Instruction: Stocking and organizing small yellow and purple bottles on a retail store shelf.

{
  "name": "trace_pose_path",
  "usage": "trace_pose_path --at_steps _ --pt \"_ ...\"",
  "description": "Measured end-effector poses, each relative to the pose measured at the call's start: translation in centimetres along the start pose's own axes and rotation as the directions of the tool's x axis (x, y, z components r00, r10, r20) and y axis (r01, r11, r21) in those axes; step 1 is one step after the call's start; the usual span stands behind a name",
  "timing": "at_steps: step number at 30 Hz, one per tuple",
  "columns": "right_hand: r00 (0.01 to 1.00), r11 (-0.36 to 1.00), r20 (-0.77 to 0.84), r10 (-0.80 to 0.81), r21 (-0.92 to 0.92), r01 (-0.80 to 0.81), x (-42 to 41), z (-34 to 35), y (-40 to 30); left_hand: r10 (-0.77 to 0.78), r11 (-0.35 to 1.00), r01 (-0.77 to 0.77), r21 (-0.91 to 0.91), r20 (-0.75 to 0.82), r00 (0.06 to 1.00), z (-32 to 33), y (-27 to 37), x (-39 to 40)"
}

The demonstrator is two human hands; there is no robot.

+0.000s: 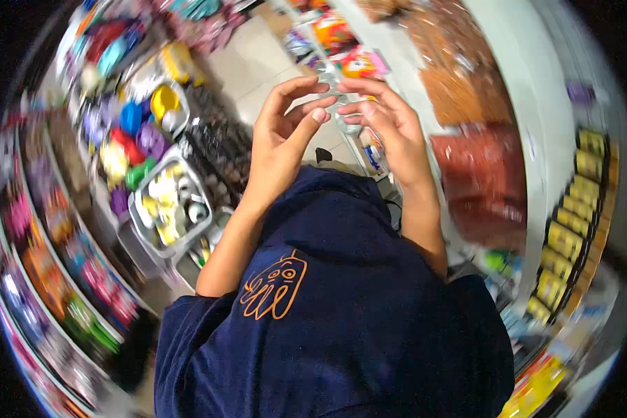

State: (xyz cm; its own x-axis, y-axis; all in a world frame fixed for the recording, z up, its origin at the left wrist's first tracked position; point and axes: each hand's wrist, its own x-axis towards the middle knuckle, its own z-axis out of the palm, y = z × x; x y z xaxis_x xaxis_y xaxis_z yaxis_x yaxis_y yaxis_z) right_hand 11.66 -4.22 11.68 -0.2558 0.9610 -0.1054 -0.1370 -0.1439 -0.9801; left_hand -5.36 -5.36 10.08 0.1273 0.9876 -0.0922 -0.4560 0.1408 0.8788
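Note:
Both hands are raised in front of my body, fingers curved and fingertips facing each other with a small gap. My left hand [291, 117] has its fingers apart and holds nothing that I can see. Across from it, my right hand [385, 117] is likewise loosely curled, thumb and fingers apart, with nothing visible in it. Behind the fingertips appears a clear, rounded plastic or glass item [349, 125], blurred and partly covered by the right fingers; whether a hand touches it cannot be told.
At left stand a gray plastic bin [209, 230] of small white and yellow items, colorful goods and stocked shelves [57, 209]. Orange-brown packets [457, 89] and dark red packets [480, 177] lie on a white shelf at right. Beyond it are yellow-black boxes [564, 243]. Tiled floor [248, 57] shows ahead.

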Motion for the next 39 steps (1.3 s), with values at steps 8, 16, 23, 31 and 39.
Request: trace_pose_path --at_steps 8,16,23,31,39 --pt "0.812 0.982 0.555 0.183 -0.149 -0.119 5.4 3.2 2.7 0.165 0.985 -0.156 0.072 -0.646 0.746 -1.5 -4.3 -10.2" --pt "0.460 0.949 0.830 0.315 -0.271 -0.161 3.1 10.6 6.0 0.241 0.954 -0.253 0.161 -0.913 0.329 0.6 -8.2 -20.7" --pt "0.079 0.922 0.919 0.386 -0.382 -0.062 -3.1 17.5 8.7 0.258 0.895 -0.381 0.233 -0.966 0.015 1.5 -10.5 -26.7" --pt "-0.213 0.892 0.872 0.441 -0.451 0.003 -9.3 22.3 10.5 0.230 0.869 -0.375 0.323 -0.934 -0.272 1.8 -12.1 -31.0" --pt "-0.422 0.856 0.747 0.514 -0.477 0.198 -10.2 27.7 17.2 0.101 0.813 -0.451 0.369 -0.852 -0.514 1.3 -13.2 -30.4"
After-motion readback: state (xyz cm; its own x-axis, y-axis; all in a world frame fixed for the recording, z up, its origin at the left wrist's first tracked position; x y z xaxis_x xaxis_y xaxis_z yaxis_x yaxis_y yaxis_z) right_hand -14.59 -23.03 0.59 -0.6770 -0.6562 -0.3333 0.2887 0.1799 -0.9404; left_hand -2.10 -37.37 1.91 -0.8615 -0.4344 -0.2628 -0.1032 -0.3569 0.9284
